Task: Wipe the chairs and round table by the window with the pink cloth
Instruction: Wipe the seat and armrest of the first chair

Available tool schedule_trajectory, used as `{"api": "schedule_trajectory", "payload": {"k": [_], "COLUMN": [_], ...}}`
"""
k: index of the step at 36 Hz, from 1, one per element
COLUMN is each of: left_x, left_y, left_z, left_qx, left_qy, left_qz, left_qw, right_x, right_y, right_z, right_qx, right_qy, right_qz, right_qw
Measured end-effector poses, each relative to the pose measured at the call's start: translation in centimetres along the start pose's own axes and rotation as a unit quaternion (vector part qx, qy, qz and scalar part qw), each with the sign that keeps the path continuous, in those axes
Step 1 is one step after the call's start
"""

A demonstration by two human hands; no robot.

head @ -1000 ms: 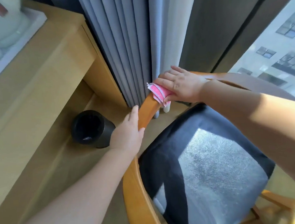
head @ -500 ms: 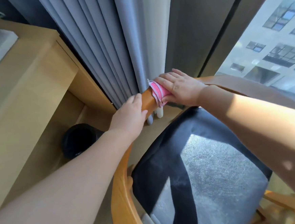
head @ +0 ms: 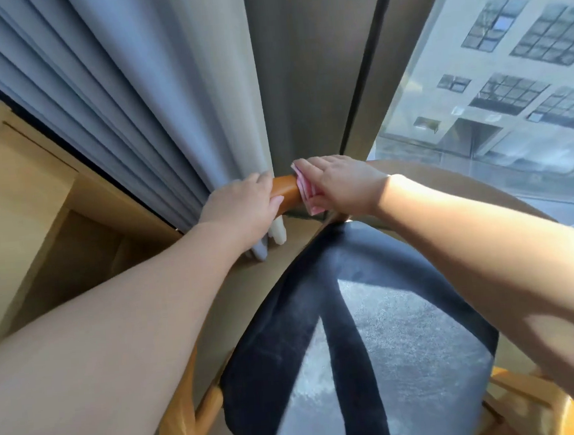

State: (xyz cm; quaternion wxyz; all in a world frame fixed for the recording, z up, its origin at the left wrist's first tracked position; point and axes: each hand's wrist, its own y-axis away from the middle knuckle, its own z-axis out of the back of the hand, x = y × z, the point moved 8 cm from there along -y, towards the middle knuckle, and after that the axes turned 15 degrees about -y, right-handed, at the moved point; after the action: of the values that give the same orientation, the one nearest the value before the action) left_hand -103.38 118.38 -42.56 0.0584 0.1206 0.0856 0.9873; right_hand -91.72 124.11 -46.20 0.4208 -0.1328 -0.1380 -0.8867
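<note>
Fingers (head: 312, 167) over crumpled pink cloth (head: 306, 195)

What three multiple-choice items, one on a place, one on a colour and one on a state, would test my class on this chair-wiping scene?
1. Where is the pink cloth?
A. on the seat cushion
B. on the chair's wooden rail
C. on the desk

2. What colour is the seat cushion?
A. dark navy
B. red
C. yellow

3. What is the left hand doing?
A. hanging free
B. gripping the rail
C. pulling the curtain

Answers:
1 B, the right hand presses the cloth onto the wooden rail.
2 A, the cushion looks dark navy, with a sunlit patch.
3 B, its fingers wrap the rail beside the cloth.
</note>
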Motion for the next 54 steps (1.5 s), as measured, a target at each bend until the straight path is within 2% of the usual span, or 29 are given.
{"api": "schedule_trajectory", "payload": {"k": [8,11,21,33,44,48,52,54], "left_x": [-0.6,-0.7,-0.6,-1.0,-1.5,-4.7,-12.4,-15.9], "left_y": [0.6,0.6,0.7,0.9,0.9,0.4,-1.0,-2.1], "left_z": [-0.1,-0.2,-0.4,0.1,0.6,1.7,2.7,3.1], "left_qx": [-0.024,-0.025,-0.024,-0.012,0.0,-0.009,-0.006,-0.03], "left_qy": [-0.06,-0.064,-0.091,-0.11,-0.137,-0.149,-0.048,-0.01], "left_qz": [-0.018,-0.029,-0.036,-0.031,-0.028,-0.036,-0.121,-0.141], "left_qw": [0.998,0.997,0.995,0.993,0.99,0.988,0.992,0.99], "right_x": [-2.2,-3.8,-7.5,-11.8,-12.9,-13.0,-12.8,-12.7], "right_y": [0.9,2.1,6.5,15.9,19.4,19.2,18.7,18.6], "right_z": [-0.2,0.2,1.2,1.6,0.9,1.0,1.4,1.7], "right_qx": [-0.029,-0.029,-0.057,-0.096,-0.103,-0.101,-0.108,-0.114], "right_qy": [0.066,0.07,-0.007,-0.03,-0.025,-0.016,-0.009,-0.004], "right_qz": [-0.032,-0.069,-0.161,-0.269,-0.298,-0.295,-0.299,-0.301], "right_qw": [0.997,0.995,0.985,0.958,0.949,0.95,0.948,0.947]}}
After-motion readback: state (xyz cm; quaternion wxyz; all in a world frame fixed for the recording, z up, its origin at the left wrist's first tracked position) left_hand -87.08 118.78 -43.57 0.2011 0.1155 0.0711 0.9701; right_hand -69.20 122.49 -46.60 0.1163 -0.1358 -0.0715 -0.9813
